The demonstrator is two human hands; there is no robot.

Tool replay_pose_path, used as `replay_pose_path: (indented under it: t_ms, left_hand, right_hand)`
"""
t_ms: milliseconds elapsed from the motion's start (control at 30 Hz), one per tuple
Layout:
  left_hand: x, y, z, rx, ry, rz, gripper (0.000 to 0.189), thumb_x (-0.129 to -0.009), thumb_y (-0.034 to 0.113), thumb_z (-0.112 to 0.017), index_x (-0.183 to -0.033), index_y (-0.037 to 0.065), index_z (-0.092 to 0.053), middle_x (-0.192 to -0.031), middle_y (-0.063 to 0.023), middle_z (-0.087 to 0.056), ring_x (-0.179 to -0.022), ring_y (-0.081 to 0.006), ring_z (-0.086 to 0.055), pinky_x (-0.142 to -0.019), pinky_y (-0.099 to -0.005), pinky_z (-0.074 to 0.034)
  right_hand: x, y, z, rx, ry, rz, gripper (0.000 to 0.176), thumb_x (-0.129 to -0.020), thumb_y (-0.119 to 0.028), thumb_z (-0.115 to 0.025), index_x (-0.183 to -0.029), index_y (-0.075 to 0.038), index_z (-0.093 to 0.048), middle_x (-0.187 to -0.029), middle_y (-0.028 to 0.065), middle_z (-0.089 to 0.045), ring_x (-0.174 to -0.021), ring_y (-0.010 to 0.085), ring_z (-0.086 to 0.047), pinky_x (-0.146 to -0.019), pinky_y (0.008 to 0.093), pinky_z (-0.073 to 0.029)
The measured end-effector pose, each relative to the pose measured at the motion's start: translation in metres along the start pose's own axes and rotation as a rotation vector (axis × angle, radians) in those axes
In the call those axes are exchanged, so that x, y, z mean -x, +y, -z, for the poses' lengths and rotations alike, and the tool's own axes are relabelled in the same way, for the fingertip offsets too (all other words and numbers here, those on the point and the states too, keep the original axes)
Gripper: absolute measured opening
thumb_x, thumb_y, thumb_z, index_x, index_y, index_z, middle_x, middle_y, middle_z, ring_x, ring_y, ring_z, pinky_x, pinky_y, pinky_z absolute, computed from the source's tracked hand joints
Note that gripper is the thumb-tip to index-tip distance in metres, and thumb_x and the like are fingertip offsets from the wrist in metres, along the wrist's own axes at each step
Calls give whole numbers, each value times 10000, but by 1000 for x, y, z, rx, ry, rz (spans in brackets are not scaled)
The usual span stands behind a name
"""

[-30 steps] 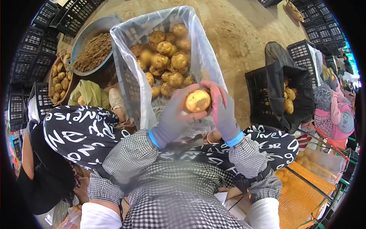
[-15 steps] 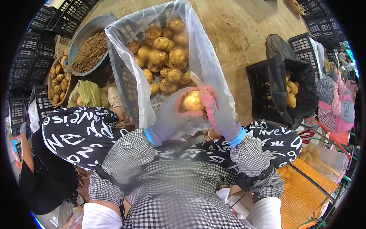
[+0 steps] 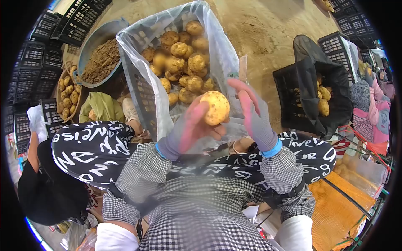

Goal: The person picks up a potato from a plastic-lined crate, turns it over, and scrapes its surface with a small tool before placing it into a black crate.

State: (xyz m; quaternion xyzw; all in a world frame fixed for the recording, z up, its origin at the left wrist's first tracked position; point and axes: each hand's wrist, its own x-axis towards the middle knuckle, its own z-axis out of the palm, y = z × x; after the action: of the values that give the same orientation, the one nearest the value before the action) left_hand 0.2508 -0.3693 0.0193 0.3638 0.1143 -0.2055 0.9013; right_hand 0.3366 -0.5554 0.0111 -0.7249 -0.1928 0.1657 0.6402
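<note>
My left hand (image 3: 190, 127), in a grey glove with pinkish fingers, holds a pale yellow potato (image 3: 216, 108) with brown specks. It is above the near end of a crate with a clear plastic liner (image 3: 148, 69). Inside that crate lies a pile of soil-marked potatoes (image 3: 194, 83). To the right of the held potato and apart from it is my right hand (image 3: 253, 113), gloved alike. A flat, tan, blade-like tool (image 3: 243, 67) sticks up from its fingers; the grip end is hidden.
A blue tub (image 3: 121, 62) of soil stands left of the crate, near a basket of potatoes (image 3: 67, 94) and a green bag (image 3: 100, 104). On the right is a black-lined crate (image 3: 289, 100) with potatoes. Orange mesh (image 3: 335, 209) lies lower right. Another person (image 3: 46, 184) is at left.
My right hand has come off the potato and moved right, with the blade-like tool now pointing upward. The potato stays in my left hand, turned and raised nearer the camera.
</note>
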Motion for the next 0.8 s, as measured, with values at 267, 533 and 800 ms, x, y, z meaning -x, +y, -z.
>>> replay_pose_path:
  t_ms: [267,533,800]
  left_hand:
    - [-6,-6,-8,73,-13,240,668,-944,720,-307,-1169,128,-518,-839,-9,-579,-604,-82,-552,-513,-220,-444]
    - [-6,-19,-4,303,-51,308,590,-985,651,-313,-1240,157,-514,-833,-11,-565,-519,-97,-476,-449,-217,-408]
    - [2,-14,-13,278,-72,333,628,-969,685,-300,-1208,149,-524,-763,-1,-506,-490,-88,-389,-416,-218,-324]
  right_hand:
    - [21,-6,-17,83,-218,-145,566,-985,-372,-524,-1423,-37,-396,-1156,62,-575,-945,118,-570,-824,242,-473]
    - [28,9,-26,-368,-47,-330,421,-945,-260,-564,-1302,-40,-531,-1072,98,-627,-881,159,-629,-701,268,-531]
    - [21,7,-12,238,-133,62,455,-1073,-342,-326,-1269,20,-521,-1204,90,-593,-1074,153,-581,-954,284,-454]
